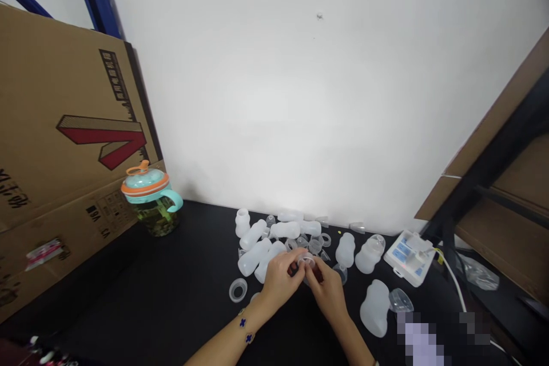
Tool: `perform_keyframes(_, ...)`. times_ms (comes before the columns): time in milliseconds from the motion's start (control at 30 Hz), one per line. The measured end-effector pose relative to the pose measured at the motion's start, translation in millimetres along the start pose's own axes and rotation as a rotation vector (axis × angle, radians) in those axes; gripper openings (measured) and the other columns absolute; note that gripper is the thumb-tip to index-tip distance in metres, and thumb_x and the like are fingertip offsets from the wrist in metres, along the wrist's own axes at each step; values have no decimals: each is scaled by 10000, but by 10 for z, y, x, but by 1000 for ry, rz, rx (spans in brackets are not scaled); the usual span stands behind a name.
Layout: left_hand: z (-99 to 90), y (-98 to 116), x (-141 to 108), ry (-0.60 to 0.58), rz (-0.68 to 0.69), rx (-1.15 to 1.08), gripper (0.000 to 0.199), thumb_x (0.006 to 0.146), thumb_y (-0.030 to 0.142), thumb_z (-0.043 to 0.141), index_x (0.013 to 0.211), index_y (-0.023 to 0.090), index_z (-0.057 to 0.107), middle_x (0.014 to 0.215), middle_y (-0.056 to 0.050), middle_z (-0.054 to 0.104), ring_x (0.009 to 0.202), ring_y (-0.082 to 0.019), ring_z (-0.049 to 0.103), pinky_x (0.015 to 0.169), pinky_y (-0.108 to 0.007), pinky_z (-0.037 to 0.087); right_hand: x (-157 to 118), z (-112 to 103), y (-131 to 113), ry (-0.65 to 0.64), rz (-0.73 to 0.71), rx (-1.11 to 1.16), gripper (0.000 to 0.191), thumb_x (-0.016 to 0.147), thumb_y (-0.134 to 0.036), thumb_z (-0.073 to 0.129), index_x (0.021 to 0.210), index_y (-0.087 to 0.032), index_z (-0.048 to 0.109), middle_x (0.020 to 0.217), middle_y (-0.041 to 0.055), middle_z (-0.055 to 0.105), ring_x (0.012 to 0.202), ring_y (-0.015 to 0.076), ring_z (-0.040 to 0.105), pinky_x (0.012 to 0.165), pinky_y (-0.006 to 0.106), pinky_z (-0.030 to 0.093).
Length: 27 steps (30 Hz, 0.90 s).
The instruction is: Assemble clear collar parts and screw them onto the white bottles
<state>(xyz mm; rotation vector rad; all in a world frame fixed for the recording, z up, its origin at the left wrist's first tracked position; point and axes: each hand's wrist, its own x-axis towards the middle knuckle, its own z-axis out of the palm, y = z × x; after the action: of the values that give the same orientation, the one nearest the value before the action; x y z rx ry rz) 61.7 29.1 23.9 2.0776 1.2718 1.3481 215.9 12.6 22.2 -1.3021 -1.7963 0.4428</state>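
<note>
My left hand and my right hand meet over the black table, both fingers closed on a small transparent plastic ring. Part of the ring is hidden by my fingers. Frosted plastic baby bottles lie in a loose cluster just behind and left of my hands. Small transparent nipple pieces and rings lie directly beyond my fingertips. A loose plastic collar ring rests left of my left wrist.
A white electric breast pump unit with a white cable stands at the right, near a large frosted bottle and a transparent flange. A teal-lidded sippy cup stands before a leaning cardboard box. A white wall rises behind.
</note>
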Motion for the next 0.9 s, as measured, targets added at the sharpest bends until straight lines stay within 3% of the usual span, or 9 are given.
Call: perform_keyframes(900, 27, -21, -6, 14, -9, 3, 307, 869, 204, 582, 1144, 236, 715, 768, -1, 707, 641, -153, 618, 652, -268, 510, 1, 14, 25, 3, 15, -14, 346, 981, -441, 472, 975, -179, 699, 736, 40, 706, 628, 181, 641, 588, 227, 459)
